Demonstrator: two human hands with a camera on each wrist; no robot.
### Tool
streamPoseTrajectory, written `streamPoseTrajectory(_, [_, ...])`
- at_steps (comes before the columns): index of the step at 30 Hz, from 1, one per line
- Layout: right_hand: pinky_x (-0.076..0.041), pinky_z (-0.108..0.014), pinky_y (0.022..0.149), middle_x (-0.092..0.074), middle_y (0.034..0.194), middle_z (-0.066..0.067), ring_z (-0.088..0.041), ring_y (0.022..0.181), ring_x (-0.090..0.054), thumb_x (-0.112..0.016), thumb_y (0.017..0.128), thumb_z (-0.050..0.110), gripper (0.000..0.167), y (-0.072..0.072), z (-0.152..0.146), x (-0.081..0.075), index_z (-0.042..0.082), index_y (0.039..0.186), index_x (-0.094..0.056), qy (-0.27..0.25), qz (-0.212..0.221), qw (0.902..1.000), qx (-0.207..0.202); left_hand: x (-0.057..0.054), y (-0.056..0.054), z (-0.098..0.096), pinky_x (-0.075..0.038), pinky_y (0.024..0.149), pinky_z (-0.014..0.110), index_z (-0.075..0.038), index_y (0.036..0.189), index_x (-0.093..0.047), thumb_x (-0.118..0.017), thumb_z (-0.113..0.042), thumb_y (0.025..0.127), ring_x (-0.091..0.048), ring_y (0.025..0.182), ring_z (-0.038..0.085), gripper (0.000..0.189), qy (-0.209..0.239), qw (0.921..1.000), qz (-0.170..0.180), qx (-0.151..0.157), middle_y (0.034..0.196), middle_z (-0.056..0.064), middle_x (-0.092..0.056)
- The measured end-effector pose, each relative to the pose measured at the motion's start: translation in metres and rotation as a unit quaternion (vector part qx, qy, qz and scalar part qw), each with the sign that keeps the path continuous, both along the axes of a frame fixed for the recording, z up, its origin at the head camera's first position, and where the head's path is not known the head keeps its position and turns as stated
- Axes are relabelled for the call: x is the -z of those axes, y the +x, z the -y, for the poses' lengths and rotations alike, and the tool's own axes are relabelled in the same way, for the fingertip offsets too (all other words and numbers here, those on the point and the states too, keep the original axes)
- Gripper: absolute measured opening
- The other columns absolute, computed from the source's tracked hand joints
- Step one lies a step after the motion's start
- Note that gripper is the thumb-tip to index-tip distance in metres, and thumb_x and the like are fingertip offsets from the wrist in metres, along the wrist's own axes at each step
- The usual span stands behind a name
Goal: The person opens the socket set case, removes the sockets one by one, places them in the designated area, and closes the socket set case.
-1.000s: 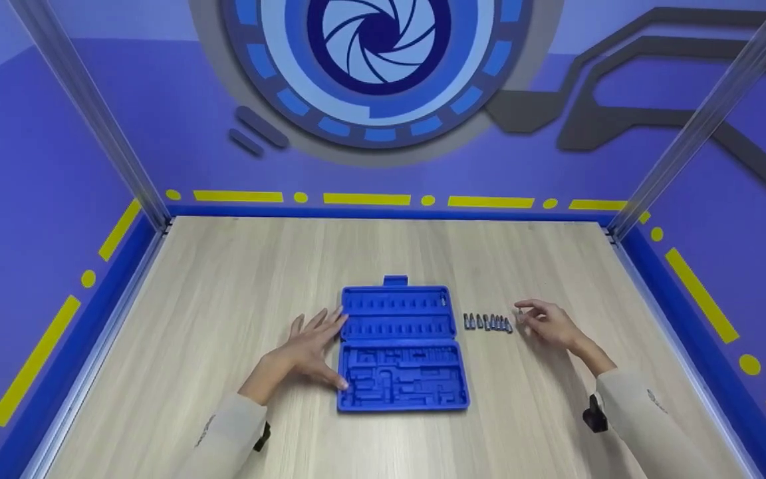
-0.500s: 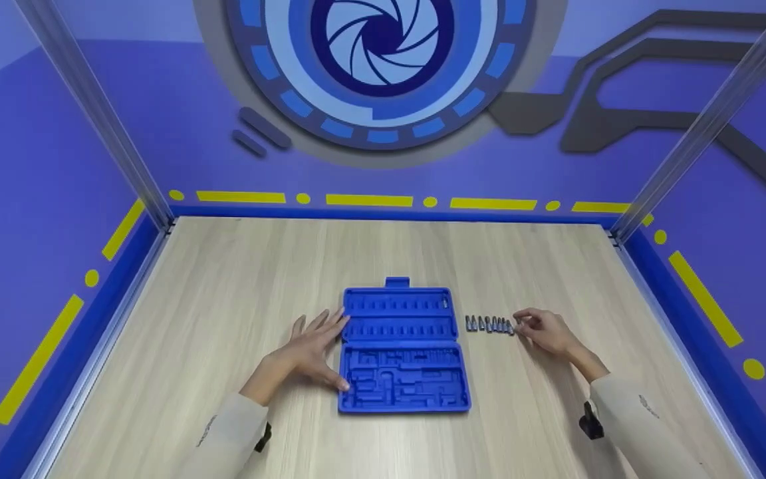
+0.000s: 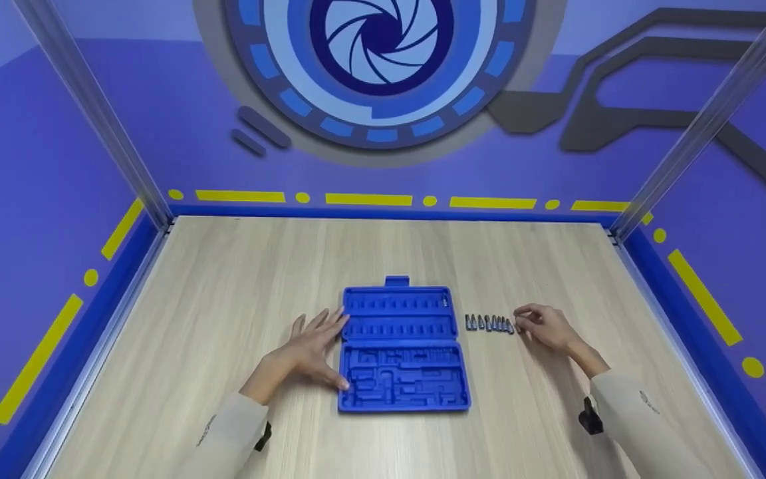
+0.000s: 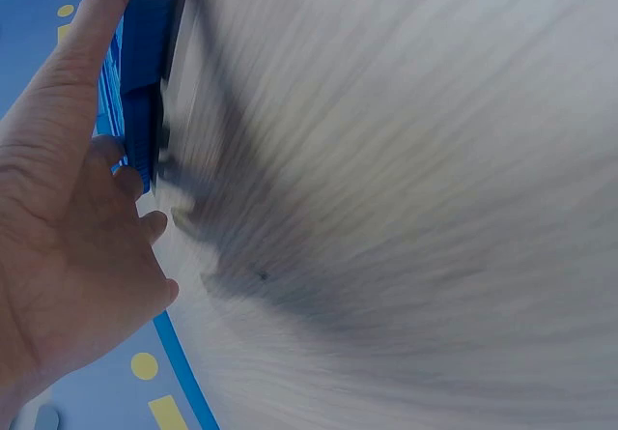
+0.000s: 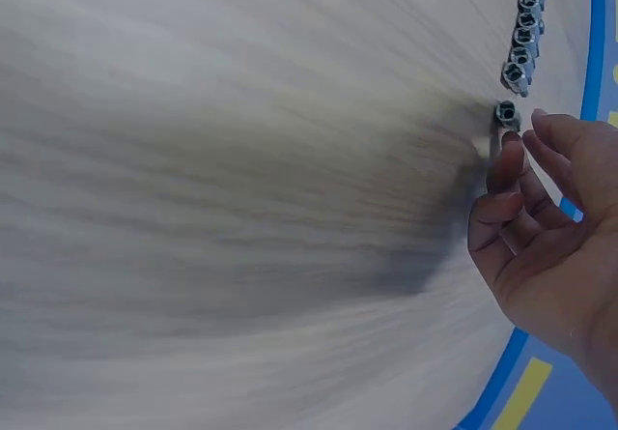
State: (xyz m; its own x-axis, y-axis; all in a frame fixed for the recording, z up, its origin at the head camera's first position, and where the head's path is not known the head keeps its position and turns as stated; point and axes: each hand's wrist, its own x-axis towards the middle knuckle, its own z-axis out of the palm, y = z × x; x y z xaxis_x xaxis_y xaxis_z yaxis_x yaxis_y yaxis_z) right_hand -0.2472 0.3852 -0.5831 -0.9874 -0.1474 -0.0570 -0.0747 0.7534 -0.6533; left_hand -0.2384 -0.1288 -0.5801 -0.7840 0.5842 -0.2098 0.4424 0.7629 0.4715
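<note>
A blue plastic tool case (image 3: 403, 344) lies unfolded on the table, with moulded slots in both halves. My left hand (image 3: 306, 356) rests against its left side, fingers spread and thumb on the lower half's edge. In the left wrist view the left thumb (image 4: 108, 0) touches the blue case wall. Right of the case, several metal bit sockets (image 3: 489, 323) lie in a row. At the row's right end, my right hand (image 3: 549, 329) has thumb and forefinger at one bit socket (image 5: 506, 113), seemingly pinching it; the fingers partly hide it. Its square drive hole faces the right wrist camera.
One small metal piece (image 3: 445, 301) sits in the upper half's right corner slot. A latch tab (image 3: 397, 281) sticks out at the case's far edge. The wooden table (image 3: 256, 266) is bounded by blue walls with metal corner posts (image 3: 97, 120).
My right hand has lowered a bit socket towards the table and moved slightly left, to the row's right end. The left hand and the case have stayed put.
</note>
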Motion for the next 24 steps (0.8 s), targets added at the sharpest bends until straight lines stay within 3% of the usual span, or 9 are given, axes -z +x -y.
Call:
streamPoseTrajectory(4, [-0.043, -0.02, 0.055, -0.073, 0.094, -0.021, -0.013, 0.068, -0.057, -0.061, 0.102, 0.012, 0.031, -0.005, 0.002, -0.01, -0.009, 0.124, -0.065, -0.002, -0.016, 0.9998, -0.013, 0.0, 0.0, 0.0, 0.002, 0.122, 0.073, -0.013, 0.165, -0.014, -0.088, -0.067, 0.063, -0.005, 0.16, 0.042, 0.137, 0.001, 1.0, 0.001, -0.001, 0.174, 0.008, -0.004])
streamPoseTrajectory(11, [-0.048, -0.02, 0.057, -0.071, 0.096, -0.026, -0.03, 0.073, -0.066, -0.06, 0.102, 0.006, 0.029, -0.015, 0.015, -0.024, -0.011, 0.124, -0.064, -0.023, -0.036, 0.9979, -0.048, 0.0, 0.001, 0.0, 0.002, 0.122, 0.074, -0.013, 0.165, -0.015, -0.088, -0.066, 0.063, -0.006, 0.159, 0.043, 0.137, 0.004, 1.0, 0.002, 0.001, 0.174, 0.008, -0.004])
streamPoseTrajectory(18, [-0.053, -0.021, 0.056, -0.07, 0.099, -0.031, -0.042, 0.074, -0.068, -0.061, 0.101, 0.004, 0.029, -0.031, 0.043, -0.024, -0.013, 0.124, -0.063, -0.06, -0.038, 0.9936, -0.088, -0.001, 0.001, -0.001, 0.001, 0.121, 0.074, -0.011, 0.165, -0.015, -0.09, -0.063, 0.064, -0.006, 0.159, 0.043, 0.136, 0.01, 0.9999, 0.009, 0.002, 0.174, 0.009, -0.005])
streamPoseTrajectory(24, [-0.056, -0.022, 0.059, -0.071, 0.097, -0.028, -0.041, 0.075, -0.071, -0.062, 0.098, 0.002, 0.028, -0.043, 0.078, -0.021, -0.013, 0.122, -0.064, -0.068, -0.039, 0.991, -0.108, -0.002, 0.001, 0.001, 0.001, 0.122, 0.074, -0.011, 0.165, -0.014, -0.089, -0.065, 0.064, -0.005, 0.159, 0.043, 0.137, 0.007, 0.9999, 0.008, 0.001, 0.174, 0.01, -0.004])
